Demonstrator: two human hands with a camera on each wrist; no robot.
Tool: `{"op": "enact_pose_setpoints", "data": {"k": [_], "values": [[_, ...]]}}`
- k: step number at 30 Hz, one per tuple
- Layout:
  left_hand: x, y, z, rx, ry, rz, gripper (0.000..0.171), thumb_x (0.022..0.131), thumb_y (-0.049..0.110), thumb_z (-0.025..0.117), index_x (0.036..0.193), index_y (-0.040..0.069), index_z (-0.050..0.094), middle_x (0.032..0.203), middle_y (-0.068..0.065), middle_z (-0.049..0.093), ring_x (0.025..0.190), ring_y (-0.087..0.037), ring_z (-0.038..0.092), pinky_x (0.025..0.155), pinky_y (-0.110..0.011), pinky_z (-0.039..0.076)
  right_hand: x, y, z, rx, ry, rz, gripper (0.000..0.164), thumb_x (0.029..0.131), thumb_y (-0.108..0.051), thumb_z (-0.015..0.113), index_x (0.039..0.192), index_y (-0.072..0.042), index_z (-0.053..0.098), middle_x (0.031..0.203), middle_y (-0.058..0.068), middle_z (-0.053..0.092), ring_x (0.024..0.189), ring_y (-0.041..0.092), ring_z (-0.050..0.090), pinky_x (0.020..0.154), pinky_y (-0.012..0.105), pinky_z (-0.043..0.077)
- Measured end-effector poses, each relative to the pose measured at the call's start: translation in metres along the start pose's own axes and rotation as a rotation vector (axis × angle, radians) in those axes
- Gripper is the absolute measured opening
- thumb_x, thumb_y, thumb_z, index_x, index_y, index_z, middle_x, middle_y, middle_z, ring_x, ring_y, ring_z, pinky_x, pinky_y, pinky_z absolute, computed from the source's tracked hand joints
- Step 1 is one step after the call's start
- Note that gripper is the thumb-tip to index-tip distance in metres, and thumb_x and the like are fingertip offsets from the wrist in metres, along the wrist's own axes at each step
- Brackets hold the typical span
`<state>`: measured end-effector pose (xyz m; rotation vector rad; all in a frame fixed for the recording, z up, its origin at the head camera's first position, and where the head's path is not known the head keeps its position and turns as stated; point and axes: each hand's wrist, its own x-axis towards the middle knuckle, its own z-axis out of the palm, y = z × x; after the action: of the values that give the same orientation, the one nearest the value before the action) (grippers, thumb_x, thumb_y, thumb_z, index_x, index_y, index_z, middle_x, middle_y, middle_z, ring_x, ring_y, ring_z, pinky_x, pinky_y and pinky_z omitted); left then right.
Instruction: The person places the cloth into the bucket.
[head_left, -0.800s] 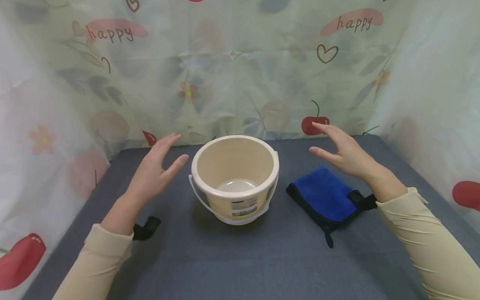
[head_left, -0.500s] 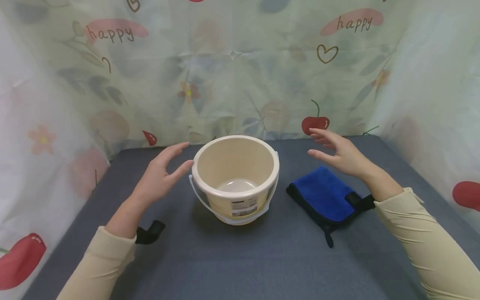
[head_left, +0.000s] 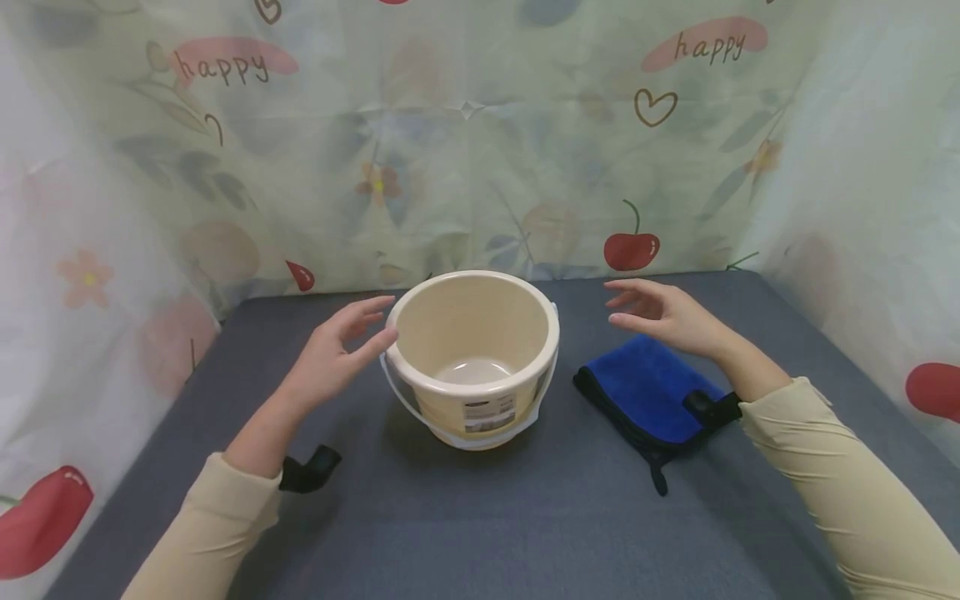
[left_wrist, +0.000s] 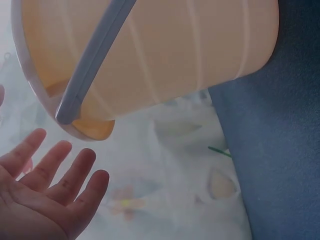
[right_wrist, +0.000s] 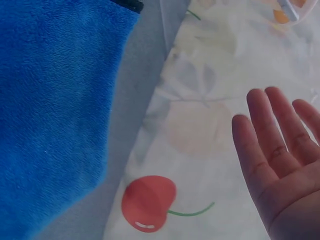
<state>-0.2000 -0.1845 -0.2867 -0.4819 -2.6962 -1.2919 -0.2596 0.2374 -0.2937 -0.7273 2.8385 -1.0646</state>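
A cream plastic bucket (head_left: 442,408) stands upright mid-table, its pale handle (head_left: 405,404) hanging down at the front and a printed label on its side. My left hand (head_left: 330,358) is at the left of its rim, fingers spread and holding nothing; in the left wrist view the fingertips (left_wrist: 87,155) lie just off the rim. To the bucket's right lies a folded blue cloth (head_left: 637,387) with black edging and a small loop. Over the cloth's far edge hovers my right hand (head_left: 675,317), fingers relaxed and bent slightly, nothing in it.
The dark grey table (head_left: 480,517) runs back to a hanging printed curtain (head_left: 465,167), with more curtain along both sides. Black wrist-camera mounts (head_left: 311,471) sit under each wrist.
My left hand has moved right, up to the bucket's rim. My right hand has come down and a little to the left, above the cloth. Bucket and cloth have stayed put.
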Motion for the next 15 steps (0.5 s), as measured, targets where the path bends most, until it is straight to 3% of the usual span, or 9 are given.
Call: {"op": "enact_pose_setpoints", "data": {"k": [5, 15], "values": [[-0.0005, -0.0027, 0.0030, -0.032, -0.009, 0.019, 0.050, 0.092, 0.030, 0.059, 0.137, 0.015, 0.046, 0.143, -0.009, 0.044, 0.129, -0.030, 0.047, 0.109, -0.052, 0.034, 0.0026, 0.0064, 0.0037, 0.016, -0.036, 0.031, 0.052, 0.091, -0.030, 0.060, 0.137, -0.012, 0.045, 0.116, 0.013, 0.065, 0.101, 0.025, 0.063, 0.082, 0.033, 0.052], [-0.0010, -0.0075, 0.0063, -0.052, -0.001, 0.036, 0.048, 0.089, 0.023, 0.064, 0.133, 0.012, 0.050, 0.139, -0.010, 0.048, 0.125, -0.032, 0.051, 0.106, -0.051, 0.038, 0.0044, 0.0073, 0.0069, 0.045, -0.103, 0.071, 0.050, 0.091, -0.031, 0.060, 0.135, -0.011, 0.048, 0.114, 0.013, 0.064, 0.100, 0.023, 0.064, 0.082, 0.034, 0.051]]}}
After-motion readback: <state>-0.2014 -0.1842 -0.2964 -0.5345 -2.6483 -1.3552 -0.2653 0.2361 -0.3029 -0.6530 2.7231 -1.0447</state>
